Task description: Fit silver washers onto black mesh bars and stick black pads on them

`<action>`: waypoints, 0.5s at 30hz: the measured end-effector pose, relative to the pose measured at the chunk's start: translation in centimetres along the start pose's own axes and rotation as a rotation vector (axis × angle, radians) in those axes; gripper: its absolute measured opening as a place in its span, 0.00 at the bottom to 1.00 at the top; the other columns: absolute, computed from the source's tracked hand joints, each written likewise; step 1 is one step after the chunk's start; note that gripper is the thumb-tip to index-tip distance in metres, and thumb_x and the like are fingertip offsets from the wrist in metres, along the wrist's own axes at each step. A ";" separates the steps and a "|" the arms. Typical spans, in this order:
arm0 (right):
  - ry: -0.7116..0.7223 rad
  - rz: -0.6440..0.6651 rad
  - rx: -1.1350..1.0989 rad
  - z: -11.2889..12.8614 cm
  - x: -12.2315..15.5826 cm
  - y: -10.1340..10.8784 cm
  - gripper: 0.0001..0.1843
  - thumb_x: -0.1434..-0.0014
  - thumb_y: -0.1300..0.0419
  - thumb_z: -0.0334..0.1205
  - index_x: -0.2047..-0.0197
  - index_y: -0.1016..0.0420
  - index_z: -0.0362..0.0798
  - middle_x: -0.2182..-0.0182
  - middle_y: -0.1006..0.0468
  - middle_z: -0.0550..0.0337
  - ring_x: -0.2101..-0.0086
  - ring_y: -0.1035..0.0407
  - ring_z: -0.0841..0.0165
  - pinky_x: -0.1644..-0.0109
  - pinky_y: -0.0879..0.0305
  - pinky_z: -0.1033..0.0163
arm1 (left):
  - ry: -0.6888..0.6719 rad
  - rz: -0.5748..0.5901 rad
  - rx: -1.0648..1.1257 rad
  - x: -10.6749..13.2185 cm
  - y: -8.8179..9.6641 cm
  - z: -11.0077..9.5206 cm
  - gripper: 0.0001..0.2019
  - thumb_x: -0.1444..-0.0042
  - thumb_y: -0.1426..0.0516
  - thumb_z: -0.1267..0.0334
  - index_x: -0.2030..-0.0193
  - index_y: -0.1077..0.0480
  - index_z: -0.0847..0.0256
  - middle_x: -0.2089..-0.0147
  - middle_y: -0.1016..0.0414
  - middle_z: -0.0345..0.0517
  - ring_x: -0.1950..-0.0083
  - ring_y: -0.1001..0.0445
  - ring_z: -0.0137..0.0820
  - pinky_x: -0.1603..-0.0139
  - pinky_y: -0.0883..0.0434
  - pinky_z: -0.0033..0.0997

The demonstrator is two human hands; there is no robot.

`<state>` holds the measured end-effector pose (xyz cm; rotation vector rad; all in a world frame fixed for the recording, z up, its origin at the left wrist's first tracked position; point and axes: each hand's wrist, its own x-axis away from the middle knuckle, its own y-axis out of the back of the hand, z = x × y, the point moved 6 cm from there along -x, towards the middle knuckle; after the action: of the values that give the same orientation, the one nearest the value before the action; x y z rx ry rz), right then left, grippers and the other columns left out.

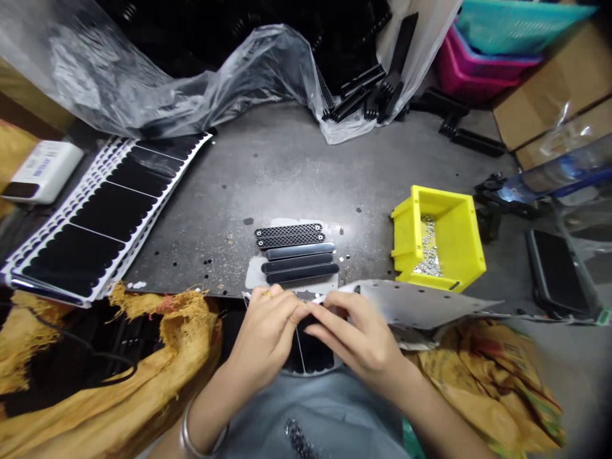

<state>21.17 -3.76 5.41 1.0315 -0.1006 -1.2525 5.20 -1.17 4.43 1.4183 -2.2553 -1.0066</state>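
- Left hand (265, 331): sits at the near edge of the bench (287, 166), fingers curled, thumb and forefinger pinched at the upper edge of the sticker sheet (313, 360)
- Right hand (356, 338): lies flatter, fingers pointing left, fingertips pressed together on the same edge and touching those of the left hand; hides whatever sits between the fingertips
- Sticker sheet: lies directly under both hands, over the lap, just below the bench edge; carries black strips with the long axis running away from the body; equally near to either hand
- Black slats (300, 261): lie side by side on the bench just beyond the fingertips, long axis left to right, with two mesh strips (288, 234) just beside them on the far side
- Yellow bin (454, 223): stands right of the slats, nearer the right hand; holds small silver screws (429, 248)
- Stack of sticker sheets (95, 217): lies well apart, at the left of the bench
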 end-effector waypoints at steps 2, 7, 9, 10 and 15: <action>0.012 -0.023 -0.099 0.5 -0.5 -1.3 0.20 0.31 0.39 0.32 0.37 0.27 0.42 0.56 0.22 0.47 0.58 0.27 0.64 0.57 0.23 0.58 | 0.030 -0.022 0.000 -0.1 0.0 0.3 0.17 0.25 0.54 0.67 0.68 0.34 0.58 0.71 0.29 0.38 0.66 0.33 0.32 0.58 0.40 0.35; 0.004 0.046 -0.349 0.6 0.7 -0.1 0.11 0.34 0.34 0.34 0.49 0.23 0.50 0.57 0.22 0.53 0.55 0.24 0.62 0.53 0.21 0.55 | -0.008 -0.236 -0.263 0.3 1.1 1.8 0.18 0.24 0.53 0.66 0.69 0.37 0.57 0.73 0.30 0.39 0.70 0.34 0.32 0.63 0.42 0.37; -0.206 0.039 -0.617 -1.0 1.0 1.4 0.08 0.33 0.34 0.43 0.53 0.26 0.53 0.55 0.25 0.55 0.57 0.22 0.63 0.56 0.19 0.54 | -0.089 -0.306 -0.423 0.7 1.1 2.0 0.15 0.26 0.49 0.65 0.67 0.33 0.58 0.74 0.28 0.39 0.71 0.35 0.33 0.64 0.45 0.38; -0.313 -0.010 -0.697 -2.0 0.8 2.1 0.08 0.33 0.34 0.44 0.53 0.28 0.54 0.54 0.27 0.57 0.61 0.22 0.66 0.60 0.19 0.57 | -0.129 -0.317 -0.472 0.8 0.9 2.1 0.12 0.27 0.47 0.65 0.65 0.31 0.58 0.73 0.26 0.38 0.72 0.35 0.33 0.64 0.45 0.38; -0.259 -0.087 -0.176 -4.6 -4.8 1.3 0.18 0.33 0.37 0.30 0.42 0.24 0.55 0.55 0.27 0.55 0.58 0.25 0.67 0.59 0.24 0.62 | -0.065 -0.442 -0.379 0.8 1.7 3.6 0.05 0.33 0.38 0.64 0.52 0.26 0.58 0.59 0.18 0.45 0.57 0.23 0.35 0.51 0.37 0.38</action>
<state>23.03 2.78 5.86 0.7259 -0.1436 -1.4438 1.60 0.00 3.00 1.7533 -1.6909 -1.5358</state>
